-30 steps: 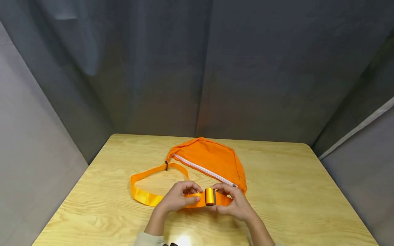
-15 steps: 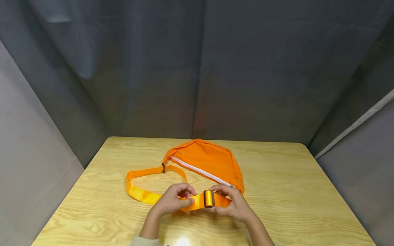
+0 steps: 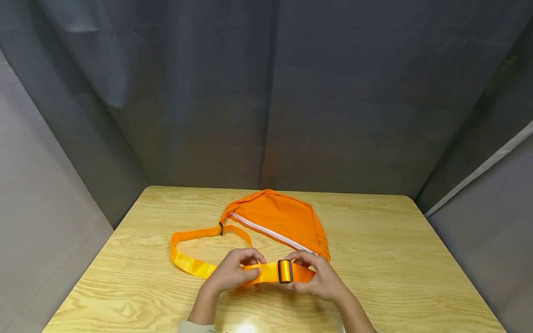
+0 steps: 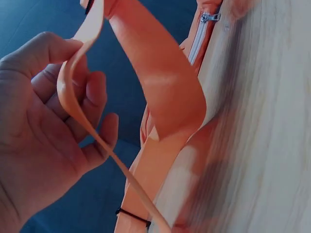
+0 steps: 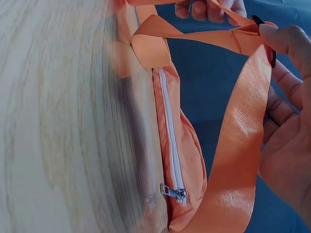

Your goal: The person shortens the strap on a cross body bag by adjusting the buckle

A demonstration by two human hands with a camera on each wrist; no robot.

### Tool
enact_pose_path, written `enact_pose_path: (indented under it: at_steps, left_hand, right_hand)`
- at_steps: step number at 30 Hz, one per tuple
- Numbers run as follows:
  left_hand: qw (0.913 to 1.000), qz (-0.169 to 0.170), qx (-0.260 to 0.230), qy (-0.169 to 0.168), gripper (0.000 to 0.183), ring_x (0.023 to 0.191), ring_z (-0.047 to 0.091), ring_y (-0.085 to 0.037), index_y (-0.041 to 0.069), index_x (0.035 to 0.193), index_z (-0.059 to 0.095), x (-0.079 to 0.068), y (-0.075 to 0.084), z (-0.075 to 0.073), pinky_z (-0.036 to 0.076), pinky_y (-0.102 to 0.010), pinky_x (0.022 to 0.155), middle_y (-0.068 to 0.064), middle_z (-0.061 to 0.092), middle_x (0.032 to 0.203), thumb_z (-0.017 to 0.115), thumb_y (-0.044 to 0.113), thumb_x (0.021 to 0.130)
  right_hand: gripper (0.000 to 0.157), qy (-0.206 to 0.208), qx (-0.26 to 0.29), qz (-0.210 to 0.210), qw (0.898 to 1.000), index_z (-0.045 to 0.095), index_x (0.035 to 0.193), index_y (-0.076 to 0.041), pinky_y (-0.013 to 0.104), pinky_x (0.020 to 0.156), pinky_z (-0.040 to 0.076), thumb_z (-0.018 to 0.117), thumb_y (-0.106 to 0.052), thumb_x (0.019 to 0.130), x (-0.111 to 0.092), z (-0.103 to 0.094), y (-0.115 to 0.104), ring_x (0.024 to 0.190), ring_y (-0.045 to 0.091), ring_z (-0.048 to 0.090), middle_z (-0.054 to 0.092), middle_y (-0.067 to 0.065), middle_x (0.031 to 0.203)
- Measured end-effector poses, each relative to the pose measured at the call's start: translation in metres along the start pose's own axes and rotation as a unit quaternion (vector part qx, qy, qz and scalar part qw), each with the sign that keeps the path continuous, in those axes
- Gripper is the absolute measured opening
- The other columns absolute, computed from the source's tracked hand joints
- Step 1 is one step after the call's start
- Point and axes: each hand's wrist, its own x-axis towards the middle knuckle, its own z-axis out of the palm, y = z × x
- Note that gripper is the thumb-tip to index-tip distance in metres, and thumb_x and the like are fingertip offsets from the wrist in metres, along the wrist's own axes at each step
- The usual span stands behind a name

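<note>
In the head view an orange half-moon bag with a white zipper lies on the wooden table. From its left end a shiny orange strap loops round toward the hands. My left hand pinches the strap between thumb and fingers. A little to its right stands a black slide buckle with strap wound over its bar. My right hand grips the buckle's right side and the strap there; the right wrist view shows the thumb at the buckle. Between the hands the strap is held just above the table.
A thin black ring sits on the strap near the bag's left end. The metal zipper pull is at the bag's right end. Grey curtains hang behind and at both sides of the table.
The head view has shifted slightly. Both hands keep their hold. The buckle has turned to face up more and moved a little right of the left hand, with more strap showing between them.
</note>
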Motion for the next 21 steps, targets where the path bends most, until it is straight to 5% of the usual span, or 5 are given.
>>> enact_pose_path:
  at_steps: [11, 21]
  left_hand:
    - [0.9994, 0.013, 0.021, 0.026, 0.019, 0.068, 0.049, -0.012, 0.015, 0.093, 0.067, 0.001, -0.034, -0.002, 0.043, -0.025, 0.059, 0.003, 0.057, 0.074, 0.064, 0.001, 0.08]
    - [0.9977, 0.045, 0.001, 0.05, 0.041, 0.089, 0.053, -0.016, 0.016, 0.107, 0.066, 0.005, -0.026, 0.017, 0.045, -0.032, 0.079, 0.005, 0.061, 0.099, 0.083, 0.015, 0.07]
  right_hand:
    - [0.048, 0.008, -0.008, 0.011, 1.0, 0.063, 0.106, -0.003, 0.033, 0.072, 0.046, 0.08, 0.002, 0.061, -0.004, 0.001, 0.012, 0.079, 0.023, 0.058, 0.066, 0.007, 0.099]
    - [0.047, 0.003, 0.02, 0.023, 1.0, 0.064, 0.112, -0.013, 0.031, 0.077, 0.047, 0.082, -0.011, 0.069, -0.004, 0.006, 0.032, 0.089, 0.019, 0.058, 0.064, -0.001, 0.106]
